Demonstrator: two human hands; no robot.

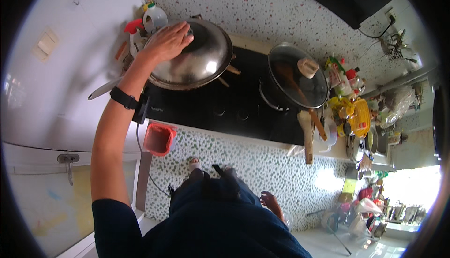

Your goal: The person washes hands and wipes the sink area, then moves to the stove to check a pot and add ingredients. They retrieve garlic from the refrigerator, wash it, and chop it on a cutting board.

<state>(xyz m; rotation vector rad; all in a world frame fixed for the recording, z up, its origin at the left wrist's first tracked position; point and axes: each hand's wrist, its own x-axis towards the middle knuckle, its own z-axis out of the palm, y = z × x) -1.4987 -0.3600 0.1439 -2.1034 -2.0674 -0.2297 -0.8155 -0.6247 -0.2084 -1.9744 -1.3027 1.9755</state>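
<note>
My left hand [170,42] reaches up to the knob of a large domed metal lid [207,61] that covers a wok on the black cooktop [197,107]. The knob is mostly hidden by the hand, so whether the fingers close on it cannot be told. Low at my side hangs my right hand [269,200], its fingers slightly curled, touching nothing visible. Right of the wok, a glass lid [286,71] with a light knob lies tilted over a dark pot, and a wooden spatula [320,128] sticks out at its edge.
A spray bottle [134,38] and a plastic jug [154,17] stand behind my left arm. A red-lined bin [159,139] is on the floor below the counter. A yellow basket [362,117] and several bottles crowd the right counter. A cable [144,159] hangs from my left wrist.
</note>
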